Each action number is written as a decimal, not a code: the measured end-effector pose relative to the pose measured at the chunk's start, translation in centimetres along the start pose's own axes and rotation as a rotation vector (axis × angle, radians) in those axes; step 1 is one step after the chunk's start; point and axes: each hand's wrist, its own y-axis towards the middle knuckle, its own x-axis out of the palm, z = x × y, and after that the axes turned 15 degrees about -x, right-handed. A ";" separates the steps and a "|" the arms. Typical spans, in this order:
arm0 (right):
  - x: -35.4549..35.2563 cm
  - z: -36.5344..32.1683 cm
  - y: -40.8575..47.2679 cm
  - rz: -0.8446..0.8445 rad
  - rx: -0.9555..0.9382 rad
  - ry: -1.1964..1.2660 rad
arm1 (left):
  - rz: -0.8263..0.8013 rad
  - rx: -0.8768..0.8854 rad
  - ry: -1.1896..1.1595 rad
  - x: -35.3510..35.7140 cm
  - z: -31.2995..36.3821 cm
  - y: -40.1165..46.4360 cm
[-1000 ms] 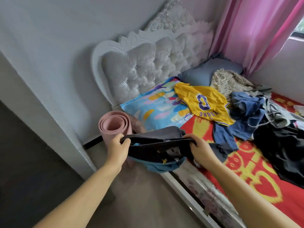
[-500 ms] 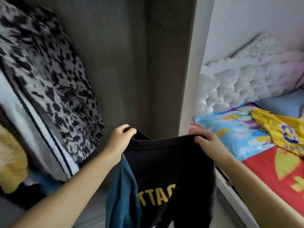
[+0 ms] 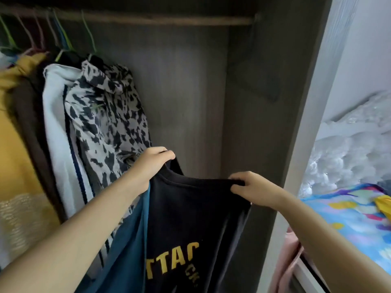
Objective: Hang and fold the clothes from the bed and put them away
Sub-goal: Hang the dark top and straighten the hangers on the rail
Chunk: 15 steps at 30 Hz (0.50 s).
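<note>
A black T-shirt [image 3: 190, 225] with yellow lettering hangs between my hands in front of the open wardrobe [image 3: 190, 92]. My left hand [image 3: 152, 163] grips its left shoulder and my right hand [image 3: 247, 187] pinches its right shoulder. A blue garment [image 3: 127, 250] hangs beside the shirt under my left hand. Whether a hanger is inside the shirt is hidden. The wardrobe rail [image 3: 169, 19] runs across the top, bare on its right half.
Several clothes hang at the left of the rail: a black-and-white patterned top [image 3: 105, 115], a white garment [image 3: 57, 123], a yellow one [image 3: 14, 144]. The wardrobe's side panel [image 3: 317, 102] stands at right. Beyond it are the bed's colourful pillow [image 3: 349, 218] and white headboard [image 3: 349, 153].
I have turned from the bed to the wardrobe. The black shirt has unfolded from a bundle and now hangs down, and both hands have lifted it higher toward the rail.
</note>
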 end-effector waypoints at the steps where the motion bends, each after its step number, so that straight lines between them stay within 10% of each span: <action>1: -0.5 -0.3 1.3 0.000 -0.024 -0.005 | 0.004 -0.010 -0.001 -0.2 0.5 0.7; 10: -14.0 -3.6 18.4 0.716 -0.100 -0.413 | -0.034 -0.058 0.003 1.3 2.7 5.4; 15: -21.5 -1.6 23.5 0.715 0.177 -0.688 | -0.096 -0.032 -0.075 2.8 4.2 7.1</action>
